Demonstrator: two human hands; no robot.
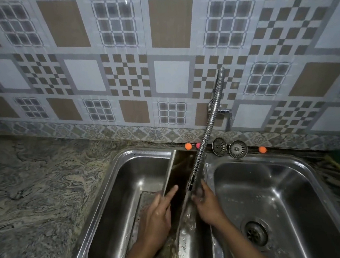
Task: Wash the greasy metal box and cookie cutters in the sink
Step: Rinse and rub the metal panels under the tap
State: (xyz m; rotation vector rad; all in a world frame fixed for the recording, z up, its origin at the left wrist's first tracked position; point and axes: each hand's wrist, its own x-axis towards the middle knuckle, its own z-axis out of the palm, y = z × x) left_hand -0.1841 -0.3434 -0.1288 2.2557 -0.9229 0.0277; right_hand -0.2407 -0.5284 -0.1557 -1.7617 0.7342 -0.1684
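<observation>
Metal box [181, 173]: tilted in left sink basin [146, 152] under faucet hose [208, 125]. Left hand [156, 213] grips rim; right hand [207, 204] hold unclear. Risk: greasy wet metal slips.

left hand [158, 213]: grips metal box [179, 169], index straight | right hand [207, 205]: fingers [204, 188] curled on metal box

The faucet hose [201, 146] crosses above the metal box [182, 175]; the right basin [285, 190] lies open.

No readable text — no labels, no numbers.
</observation>
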